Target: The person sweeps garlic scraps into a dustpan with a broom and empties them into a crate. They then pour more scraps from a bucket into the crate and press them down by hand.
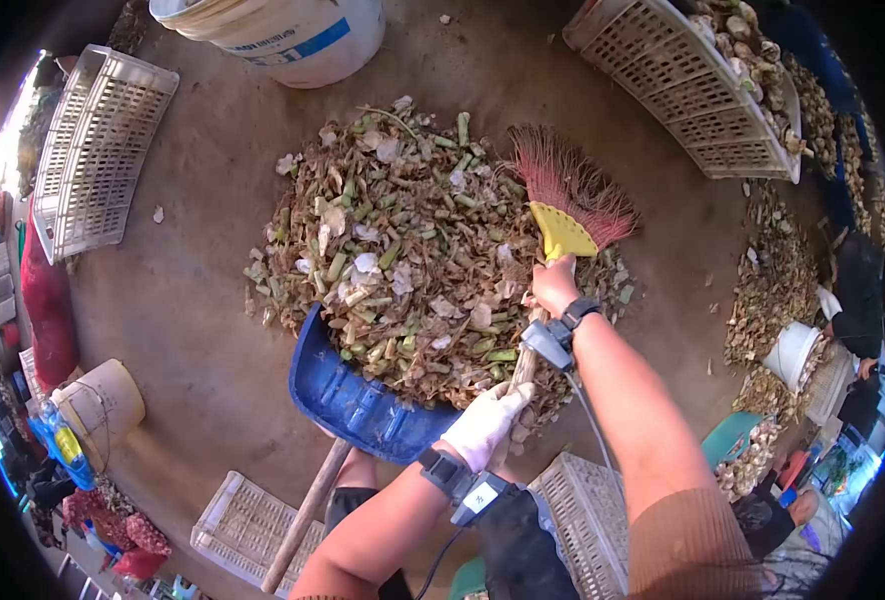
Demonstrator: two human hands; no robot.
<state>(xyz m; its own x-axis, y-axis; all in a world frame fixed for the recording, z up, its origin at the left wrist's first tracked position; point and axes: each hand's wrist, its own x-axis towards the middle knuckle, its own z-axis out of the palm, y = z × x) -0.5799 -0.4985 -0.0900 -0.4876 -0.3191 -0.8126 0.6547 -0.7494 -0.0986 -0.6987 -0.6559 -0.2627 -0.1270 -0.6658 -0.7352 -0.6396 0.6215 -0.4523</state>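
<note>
A broom with red bristles and a yellow head [565,232] reaches over the right side of a large heap of plant scraps [413,240]. The heap mixes green stem pieces, brown stalks and pale papery skins. Bare-skinned, my right hand [556,285] is closed round the broom handle just below the head. Lower down, my left hand [485,425], in a white glove, grips the same handle. A blue dustpan [358,405] lies against the heap's near left edge, its wooden handle [308,515] running toward my legs. Neither hand touches the dustpan.
A white bucket [308,45] stands beyond the heap. White slatted crates stand at left [103,150], at upper right [683,85] with garlic bulbs [748,50] behind it, and near my feet [588,510]. Another bucket [103,405] is at left; a person [853,330] is at far right.
</note>
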